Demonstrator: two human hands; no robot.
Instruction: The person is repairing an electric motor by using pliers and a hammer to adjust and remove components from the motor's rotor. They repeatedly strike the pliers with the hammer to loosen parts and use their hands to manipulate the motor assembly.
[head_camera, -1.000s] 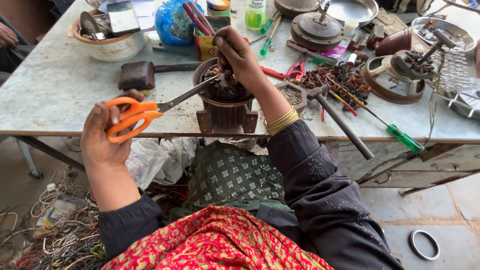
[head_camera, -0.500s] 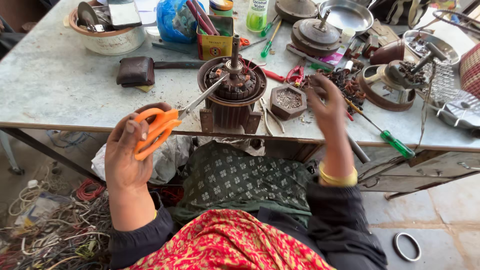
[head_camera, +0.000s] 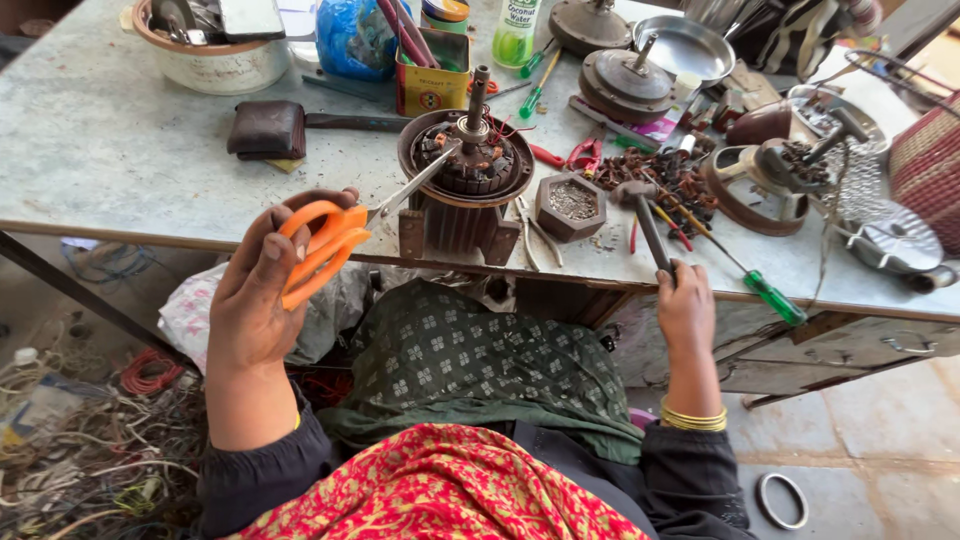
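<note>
My left hand grips orange-handled scissors, whose blades reach to the rim of an electric motor standing upright at the table's front edge, shaft up, with copper windings showing. My right hand closes on the handle end of a hammer that lies on the table to the right of the motor, head away from me. A small hexagonal dish sits between motor and hammer.
The grey table carries a green-handled screwdriver, red pliers, motor parts, a metal bowl, a tin of tools and a white bowl. Tangled wires lie on the floor at left, a metal ring at right.
My right hand left the motor top, swung right and came down to the table edge, where it now closes on the hammer handle. The scissors stayed near the motor.
</note>
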